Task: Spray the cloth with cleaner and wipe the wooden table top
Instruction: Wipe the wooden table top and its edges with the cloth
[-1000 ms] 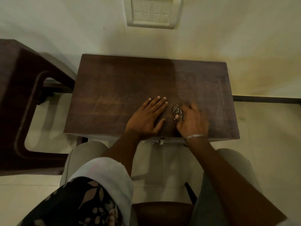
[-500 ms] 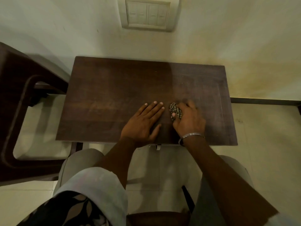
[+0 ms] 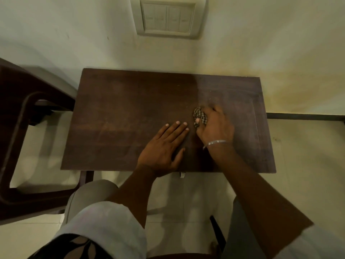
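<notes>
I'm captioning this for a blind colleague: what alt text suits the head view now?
Seen from above, a person's right hand grips a bunched checked cloth against a dark wooden table top, while the left hand rests flat beside it. A switch panel is on the wall behind.

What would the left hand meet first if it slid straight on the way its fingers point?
The left hand would probably meet the cloth gripped by the right hand, close ahead.

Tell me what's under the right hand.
A bunched checked cloth sticks out from under the right hand, held against the wooden table top. The hand covers the rest of the cloth.
</notes>
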